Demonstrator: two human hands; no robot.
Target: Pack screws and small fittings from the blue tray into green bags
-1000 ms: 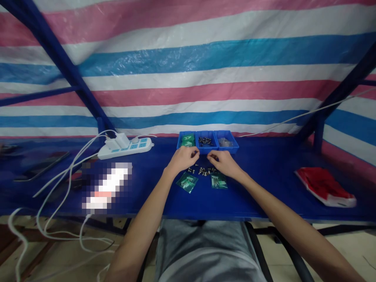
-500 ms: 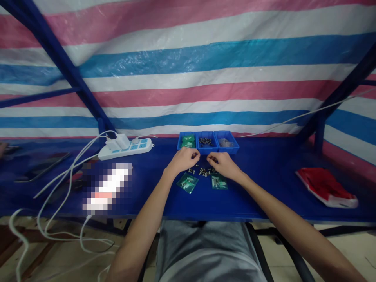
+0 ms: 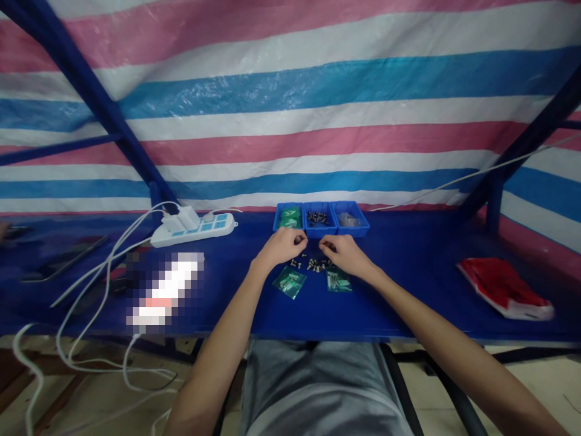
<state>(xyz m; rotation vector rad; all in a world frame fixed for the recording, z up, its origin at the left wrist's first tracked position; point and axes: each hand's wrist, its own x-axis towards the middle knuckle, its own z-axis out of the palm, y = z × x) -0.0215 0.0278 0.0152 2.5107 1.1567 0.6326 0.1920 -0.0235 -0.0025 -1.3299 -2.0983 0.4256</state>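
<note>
My left hand [image 3: 285, 245] is closed in a pinch just in front of the blue bins; whatever its fingertips hold is too small to make out. Facing it across a small gap, my right hand [image 3: 342, 251] is pinched too, its fingertips partly hidden. Below and between them lies a scatter of small metal screw-like parts [image 3: 314, 265]. Nearer to me are a green-tinted bag [image 3: 289, 281] on the left and a second green-tinted bag [image 3: 338, 280] on the right, both with small metal pieces showing.
Behind my hands stand three joined blue bins: one with green packets [image 3: 290, 217], one with dark small parts [image 3: 316, 218], one with clear pieces [image 3: 347, 220]. A white power strip [image 3: 204, 228] with cables lies left; a red-and-white packet [image 3: 503, 287] lies right.
Hardly anything differs. Both hands keep their pinched pose over the same spot, and the bags and bins stay put; the view shifts very slightly.
</note>
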